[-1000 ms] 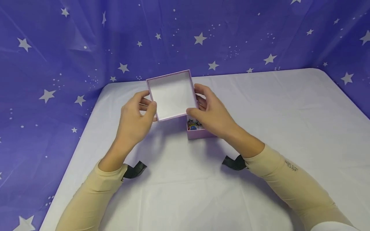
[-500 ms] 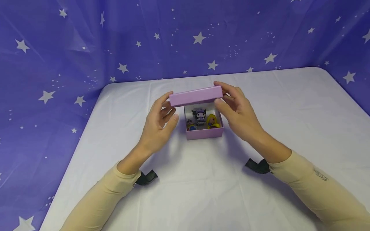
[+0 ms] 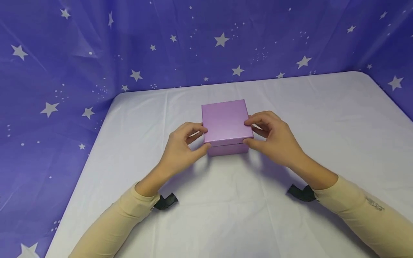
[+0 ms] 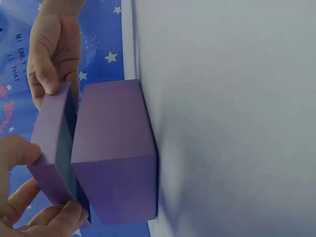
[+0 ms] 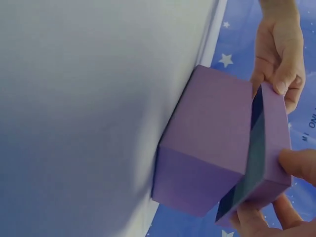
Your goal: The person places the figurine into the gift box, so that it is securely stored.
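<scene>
A square purple box lid (image 3: pixel 224 121) is held just above the matching purple box base (image 3: pixel 228 149), its top side facing up. In both wrist views a narrow gap shows between the lid (image 4: pixel 52 126) and the base (image 4: pixel 111 121). My left hand (image 3: pixel 184 145) grips the lid's left side, thumb at the near corner. At the right side my right hand (image 3: pixel 274 138) pinches the lid with its thumb at the near right corner. The base (image 5: pixel 210 118) stands on the table, and its inside is hidden by the lid.
A white cloth covers the table (image 3: pixel 213 215). Behind and beside it hangs a blue-purple curtain (image 3: pixel 180 43) with white stars. Beige sleeves (image 3: pixel 113 224) cover both forearms, and a dark strap (image 3: pixel 166 201) sticks out at each wrist.
The lid, earlier tilted with its white inside showing, has turned top side up and come down over the base. The small figures inside the base are now out of sight.
</scene>
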`<state>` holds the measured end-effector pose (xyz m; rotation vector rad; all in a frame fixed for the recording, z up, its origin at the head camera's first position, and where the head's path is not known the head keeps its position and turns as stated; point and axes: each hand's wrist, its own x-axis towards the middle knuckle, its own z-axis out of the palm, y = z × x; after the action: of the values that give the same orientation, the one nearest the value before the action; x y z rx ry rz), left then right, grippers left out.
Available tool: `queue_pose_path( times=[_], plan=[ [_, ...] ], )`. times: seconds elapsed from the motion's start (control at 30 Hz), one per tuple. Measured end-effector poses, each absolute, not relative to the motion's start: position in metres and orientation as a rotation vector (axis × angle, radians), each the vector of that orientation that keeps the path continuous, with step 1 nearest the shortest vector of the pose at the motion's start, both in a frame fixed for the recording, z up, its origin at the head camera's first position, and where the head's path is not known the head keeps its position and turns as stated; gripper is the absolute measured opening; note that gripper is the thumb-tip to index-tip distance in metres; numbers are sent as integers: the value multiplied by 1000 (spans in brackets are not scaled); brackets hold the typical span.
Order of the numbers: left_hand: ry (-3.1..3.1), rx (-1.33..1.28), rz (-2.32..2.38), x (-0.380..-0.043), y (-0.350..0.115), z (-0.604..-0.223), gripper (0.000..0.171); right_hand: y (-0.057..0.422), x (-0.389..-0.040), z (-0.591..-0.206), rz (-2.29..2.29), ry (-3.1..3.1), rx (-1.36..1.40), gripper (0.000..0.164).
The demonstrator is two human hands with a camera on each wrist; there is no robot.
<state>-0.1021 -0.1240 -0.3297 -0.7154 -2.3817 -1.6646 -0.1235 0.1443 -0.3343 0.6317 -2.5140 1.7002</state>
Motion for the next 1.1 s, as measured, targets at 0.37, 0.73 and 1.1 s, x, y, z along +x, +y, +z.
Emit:
queue_pose_path(
  times=[0.37,0.73,1.1],
  plan=[
    [-2517,-711,-1575,-111,-130,-358,33,146,-128,-346,1612,-2671,619,39],
    [-2688,-712,-1457,-112,-126,-358,32,152,-128,-349,1471,-2821,676,40],
    [-2912,-871,-798,-105,-130,-332,52,170,-128,-323,1253,-2951,739,61]
  ],
)
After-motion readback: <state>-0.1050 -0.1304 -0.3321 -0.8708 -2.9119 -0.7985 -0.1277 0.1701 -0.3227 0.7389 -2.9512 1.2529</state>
